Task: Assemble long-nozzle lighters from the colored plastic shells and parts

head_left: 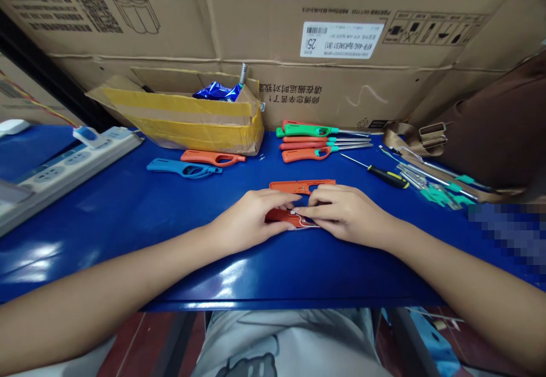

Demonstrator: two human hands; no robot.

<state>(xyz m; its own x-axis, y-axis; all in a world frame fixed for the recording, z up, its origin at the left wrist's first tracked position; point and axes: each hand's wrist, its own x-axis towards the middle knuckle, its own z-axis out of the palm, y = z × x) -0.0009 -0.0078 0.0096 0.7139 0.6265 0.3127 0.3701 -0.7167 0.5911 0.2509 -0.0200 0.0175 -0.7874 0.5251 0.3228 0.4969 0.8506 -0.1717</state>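
My left hand (251,218) grips the back end of an orange lighter shell half (277,216), its thumb along the near edge and its fingers over the far side. Inside that half lies a small white part with a white wire (303,218). At the other end, my right hand (352,213) is closed, with a fingertip on the white part and the remaining fingers curled over the shell. Just beyond both hands, the second orange shell half (286,187) lies on the table, partly covered by my right fingers.
Assembled lighters (307,154) lie behind my hands. Blue (170,166) and orange (200,157) shells are near a taped cardboard box (191,121). A screwdriver (386,177) and metal lighter tubes (430,183) lie right. A power strip (72,166) runs along the left.
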